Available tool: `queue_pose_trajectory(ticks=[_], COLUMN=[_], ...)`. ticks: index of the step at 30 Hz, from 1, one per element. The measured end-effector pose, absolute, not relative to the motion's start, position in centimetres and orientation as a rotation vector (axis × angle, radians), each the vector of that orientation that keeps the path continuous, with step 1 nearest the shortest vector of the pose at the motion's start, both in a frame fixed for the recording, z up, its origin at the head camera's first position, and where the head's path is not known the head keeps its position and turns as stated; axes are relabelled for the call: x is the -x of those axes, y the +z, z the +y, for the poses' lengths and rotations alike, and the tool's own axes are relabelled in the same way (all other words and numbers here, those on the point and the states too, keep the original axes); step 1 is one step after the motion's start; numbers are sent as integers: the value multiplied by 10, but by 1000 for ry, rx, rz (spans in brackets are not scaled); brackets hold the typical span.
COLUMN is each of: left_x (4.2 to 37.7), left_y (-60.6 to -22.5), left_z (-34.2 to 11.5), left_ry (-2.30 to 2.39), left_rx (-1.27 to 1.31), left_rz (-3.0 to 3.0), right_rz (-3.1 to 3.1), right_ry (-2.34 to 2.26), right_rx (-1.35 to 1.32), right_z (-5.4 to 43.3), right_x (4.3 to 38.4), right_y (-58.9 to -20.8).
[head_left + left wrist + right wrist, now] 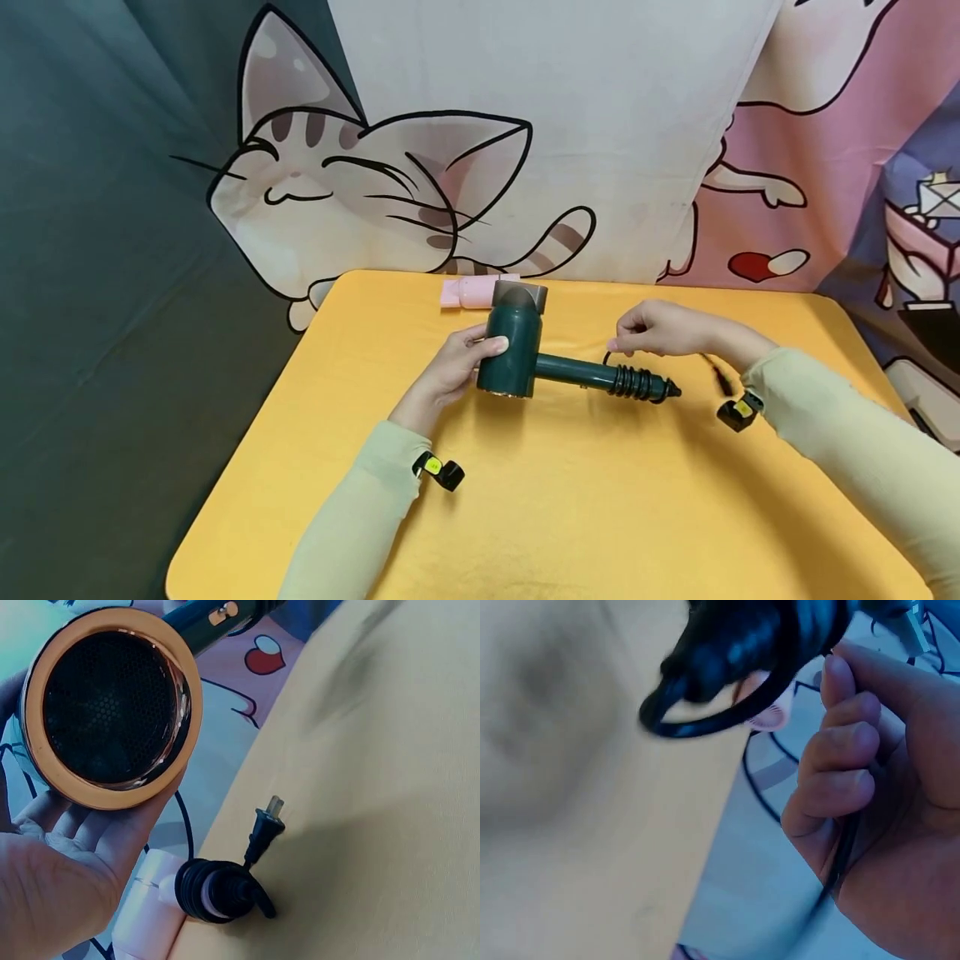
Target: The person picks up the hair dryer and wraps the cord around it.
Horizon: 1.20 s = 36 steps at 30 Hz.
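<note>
My left hand (pixel 448 367) grips the barrel of a dark green hair dryer (pixel 513 346), raised over the table with its handle pointing right. Its copper-rimmed air intake (pixel 112 709) faces the left wrist camera. Several turns of black cord (pixel 632 382) wrap the handle near its end. Above the handle, my right hand (pixel 663 327), fingers curled, pinches a length of that cord; in the right wrist view the cord (pixel 845 844) runs through the palm. A black plug (pixel 722 381) dangles below the right wrist.
Behind the green dryer, a pink hair dryer (pixel 474 292) lies at the table's back edge. A black cord coil (pixel 225 892) with a two-pin plug (pixel 266 829) surrounds its handle. The yellow-covered table (pixel 555 508) meets a cartoon-printed cloth (pixel 637 125) at the back.
</note>
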<state>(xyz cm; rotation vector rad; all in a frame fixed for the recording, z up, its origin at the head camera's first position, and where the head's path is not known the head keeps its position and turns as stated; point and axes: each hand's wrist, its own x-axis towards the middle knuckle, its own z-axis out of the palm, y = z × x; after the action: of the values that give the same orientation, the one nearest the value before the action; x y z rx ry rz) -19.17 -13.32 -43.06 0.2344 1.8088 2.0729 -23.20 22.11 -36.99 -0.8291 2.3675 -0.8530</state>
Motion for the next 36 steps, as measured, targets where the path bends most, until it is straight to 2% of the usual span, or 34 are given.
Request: queue_pose_trajectory(ticks=[16, 26, 36], left_x=[196, 198, 199], left_y=[-439, -440, -434], left_z=[-137, -134, -132], left_ry=[2213, 2271, 2377], left_rx=[60, 92, 109], left_rz=[1851, 1821, 1777], right_rz=[2646, 2588, 2460], right_ry=[-908, -1144, -1479], right_rx=[985, 888, 924], right_z=[206, 205, 195], right_x=[202, 177, 159], right_y=[-360, -387, -423])
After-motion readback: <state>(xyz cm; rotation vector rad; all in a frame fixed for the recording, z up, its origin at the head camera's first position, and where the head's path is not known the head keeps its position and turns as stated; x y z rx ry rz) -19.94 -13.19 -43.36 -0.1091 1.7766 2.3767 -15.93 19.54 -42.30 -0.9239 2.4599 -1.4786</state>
